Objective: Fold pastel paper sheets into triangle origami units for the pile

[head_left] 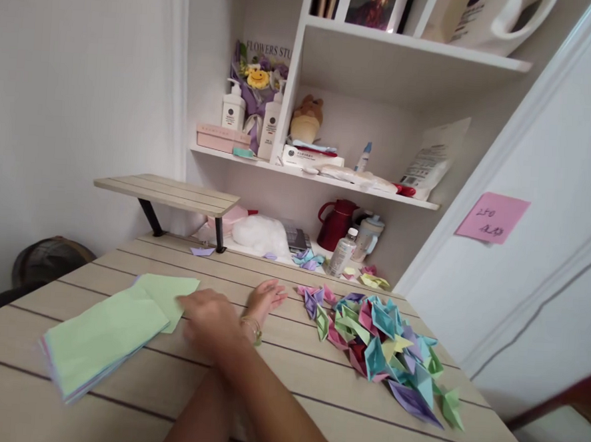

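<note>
My forearms cross, the right lying over the left. My right hand (211,326), slightly blurred, reaches left and pinches the edge of a light green paper sheet (178,294). This sheet lies turned at the far end of a stack of coloured paper (102,339) with light green on top. Past the right wrist, my left hand (267,299) rests near the tabletop, palm showing and fingers stretched, holding nothing. A bracelet (253,330) is on that wrist. Right of it lies a heap of folded paper boats (379,333) in several colours.
The slatted wooden table (285,387) carries a small raised shelf (167,192) at its back left. Behind stand a clear bottle (342,254), a red jug (336,225) and a white plastic bag (262,235). More folded paper (308,258) lies by the back edge.
</note>
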`<move>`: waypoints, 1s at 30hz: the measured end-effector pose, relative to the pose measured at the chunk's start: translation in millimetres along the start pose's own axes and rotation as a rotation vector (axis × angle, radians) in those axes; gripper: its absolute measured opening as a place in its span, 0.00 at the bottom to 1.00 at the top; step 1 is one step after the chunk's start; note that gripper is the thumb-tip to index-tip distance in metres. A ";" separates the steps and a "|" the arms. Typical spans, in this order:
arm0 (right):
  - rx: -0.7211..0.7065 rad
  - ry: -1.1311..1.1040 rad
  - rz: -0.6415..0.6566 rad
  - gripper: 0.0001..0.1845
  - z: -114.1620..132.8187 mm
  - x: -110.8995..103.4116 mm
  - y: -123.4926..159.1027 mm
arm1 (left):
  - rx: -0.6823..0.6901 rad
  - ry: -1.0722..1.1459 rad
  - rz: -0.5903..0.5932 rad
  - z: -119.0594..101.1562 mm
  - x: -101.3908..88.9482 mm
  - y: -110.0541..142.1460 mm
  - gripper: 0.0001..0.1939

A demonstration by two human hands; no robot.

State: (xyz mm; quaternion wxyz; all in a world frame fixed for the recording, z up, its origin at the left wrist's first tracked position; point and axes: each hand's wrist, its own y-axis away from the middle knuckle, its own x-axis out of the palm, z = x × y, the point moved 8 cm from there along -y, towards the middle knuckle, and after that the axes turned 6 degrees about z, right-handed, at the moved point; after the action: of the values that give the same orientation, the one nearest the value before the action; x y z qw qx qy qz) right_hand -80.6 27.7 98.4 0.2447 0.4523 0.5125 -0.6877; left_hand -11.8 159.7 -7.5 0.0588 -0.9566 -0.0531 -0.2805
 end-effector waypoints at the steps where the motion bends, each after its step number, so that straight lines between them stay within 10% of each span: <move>1: -0.109 0.048 0.055 0.14 19.4 13.2 -9.8 | -0.045 0.013 0.028 2.4 1.5 -0.7 0.15; 9: -0.436 0.278 0.264 0.10 64.9 67.5 -26.0 | -0.144 0.108 0.104 11.5 0.1 -4.5 0.16; 24: -0.501 0.259 0.359 0.10 68.2 72.8 -24.5 | -0.200 0.157 0.104 12.0 -0.4 -6.1 0.15; 30: -0.327 0.063 0.080 0.10 52.9 44.4 -29.4 | -0.197 0.133 0.115 9.2 3.3 -3.8 0.15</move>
State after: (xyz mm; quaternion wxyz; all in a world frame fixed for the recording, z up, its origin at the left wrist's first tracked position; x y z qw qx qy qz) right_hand -144.7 -5.2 77.3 0.3261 0.4479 0.6063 -0.5704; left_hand -4.7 165.1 -13.1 -0.0162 -0.9385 0.0334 -0.3432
